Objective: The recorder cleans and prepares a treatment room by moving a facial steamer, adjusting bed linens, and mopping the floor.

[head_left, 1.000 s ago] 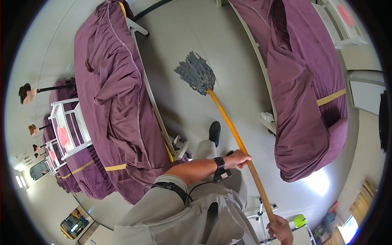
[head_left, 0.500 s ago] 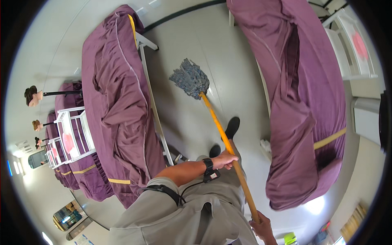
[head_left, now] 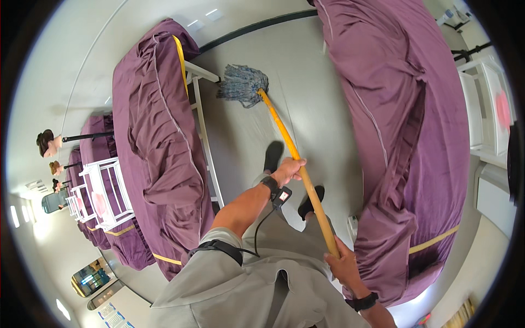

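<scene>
A string mop [head_left: 246, 86] with a blue-grey head and a long yellow-orange handle slants across the view. Its strands lie on the grey floor, fanned to the left beside a white leg of the left bed. Partway along the handle, my left hand [head_left: 289, 170] is closed round the wood. My right hand [head_left: 343, 263] grips the handle close to its upper end, near my body. Both wrists wear black bands, and a small device with a cable sits by the left wrist. My dark shoes stand on the floor under the handle.
A bed with a purple cover [head_left: 156, 142] stands on the left, another purple-covered bed [head_left: 383, 136] on the right. Farther left are white stools [head_left: 108, 194], mannequin heads [head_left: 48, 143] on black stands and more covered beds. A white cart [head_left: 486, 104] stands at the right.
The mop head has moved away from me and slightly left. Both hands have shifted forward with the handle, and my feet have changed places in a step.
</scene>
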`<state>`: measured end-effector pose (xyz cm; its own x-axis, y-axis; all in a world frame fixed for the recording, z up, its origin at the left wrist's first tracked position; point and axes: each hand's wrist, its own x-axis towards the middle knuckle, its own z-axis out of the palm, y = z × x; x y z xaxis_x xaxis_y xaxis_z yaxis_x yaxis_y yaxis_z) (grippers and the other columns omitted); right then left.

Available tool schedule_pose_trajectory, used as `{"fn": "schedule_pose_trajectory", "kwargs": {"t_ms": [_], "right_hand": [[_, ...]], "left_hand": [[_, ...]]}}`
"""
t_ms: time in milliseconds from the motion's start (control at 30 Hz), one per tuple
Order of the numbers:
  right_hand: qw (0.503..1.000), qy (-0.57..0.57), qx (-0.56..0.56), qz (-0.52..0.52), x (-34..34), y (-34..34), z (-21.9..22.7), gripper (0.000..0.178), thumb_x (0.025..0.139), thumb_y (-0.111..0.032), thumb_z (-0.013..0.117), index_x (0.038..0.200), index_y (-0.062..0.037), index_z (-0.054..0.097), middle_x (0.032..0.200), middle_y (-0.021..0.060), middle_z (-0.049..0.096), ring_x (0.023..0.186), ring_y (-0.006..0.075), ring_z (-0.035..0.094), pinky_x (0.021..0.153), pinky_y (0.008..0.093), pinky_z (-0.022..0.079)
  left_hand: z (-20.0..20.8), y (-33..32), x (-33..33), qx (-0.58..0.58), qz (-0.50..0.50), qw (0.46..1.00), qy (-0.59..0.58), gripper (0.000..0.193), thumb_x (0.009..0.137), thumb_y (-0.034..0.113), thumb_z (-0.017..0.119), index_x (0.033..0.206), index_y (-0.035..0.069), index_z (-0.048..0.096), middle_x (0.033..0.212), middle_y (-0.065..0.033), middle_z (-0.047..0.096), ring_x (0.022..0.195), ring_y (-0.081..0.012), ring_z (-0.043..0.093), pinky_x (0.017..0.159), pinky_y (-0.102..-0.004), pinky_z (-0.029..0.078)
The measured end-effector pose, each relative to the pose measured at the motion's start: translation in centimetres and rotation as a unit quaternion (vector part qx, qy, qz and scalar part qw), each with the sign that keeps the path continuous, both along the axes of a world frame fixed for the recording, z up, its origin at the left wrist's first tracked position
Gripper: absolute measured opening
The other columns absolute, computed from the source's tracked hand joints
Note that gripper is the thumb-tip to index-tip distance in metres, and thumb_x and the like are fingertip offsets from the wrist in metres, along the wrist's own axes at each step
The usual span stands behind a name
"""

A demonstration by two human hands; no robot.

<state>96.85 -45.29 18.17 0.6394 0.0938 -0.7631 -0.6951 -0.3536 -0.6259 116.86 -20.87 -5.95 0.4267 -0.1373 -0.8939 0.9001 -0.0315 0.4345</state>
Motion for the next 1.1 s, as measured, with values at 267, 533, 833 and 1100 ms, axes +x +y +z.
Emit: {"fn": "schedule_pose_trajectory", "kwargs": {"t_ms": [267, 533, 833, 1100], "right_hand": [[0.995, 0.088, -0.026, 0.028, 23.7, 8.0, 0.2, 0.062, 0.085, -0.009, 0.066, 0.141, 0.0034, 0.042, 0.128, 0.0178, 0.060, 0.115, 0.0133, 0.053, 0.098, 0.0265, 0.042], [0.977, 0.038, -0.107, 0.182, 47.4, 14.7, -3.3, 0.065, 0.083, 0.003, 0.065, 0.144, -0.0038, 0.043, 0.118, 0.0125, 0.064, 0.101, 0.0103, 0.056, 0.090, 0.0215, 0.044], [0.963, -0.010, -0.054, 0.263, 61.9, 25.6, -11.9, 0.059, 0.082, -0.009, 0.068, 0.139, -0.0084, 0.050, 0.085, 0.0166, 0.062, 0.070, 0.0194, 0.055, 0.072, 0.0314, 0.048], [0.979, 0.060, 0.024, 0.194, 60.2, 28.0, -18.2, 0.059, 0.081, -0.014, 0.065, 0.139, -0.0171, 0.052, 0.100, 0.0188, 0.066, 0.089, 0.0333, 0.063, 0.081, 0.0380, 0.050]], "left_hand": [[-5.2, 6.2, 19.8, -0.032, 0.163, 0.986, -0.028, 0.023, 0.087, 0.019, 0.062, 0.090, -0.003, 0.060, 0.077, -0.0096, 0.062, 0.063, -0.0182, 0.059, 0.053, -0.0338, 0.049], [-6.5, 17.7, 40.3, -0.024, 0.273, 0.961, -0.031, 0.019, 0.088, 0.018, 0.060, 0.089, 0.000, 0.057, 0.074, -0.0073, 0.058, 0.058, -0.0189, 0.055, 0.049, -0.0323, 0.048], [-13.2, 34.4, 47.5, 0.050, 0.366, 0.929, -0.023, 0.011, 0.089, 0.012, 0.060, 0.091, 0.004, 0.053, 0.072, -0.0067, 0.057, 0.059, -0.0193, 0.055, 0.049, -0.0327, 0.044], [-16.5, 38.6, 47.1, 0.166, 0.326, 0.931, 0.010, 0.018, 0.089, 0.015, 0.059, 0.096, -0.001, 0.055, 0.075, -0.0097, 0.059, 0.063, -0.0220, 0.057, 0.053, -0.0362, 0.047]]}}
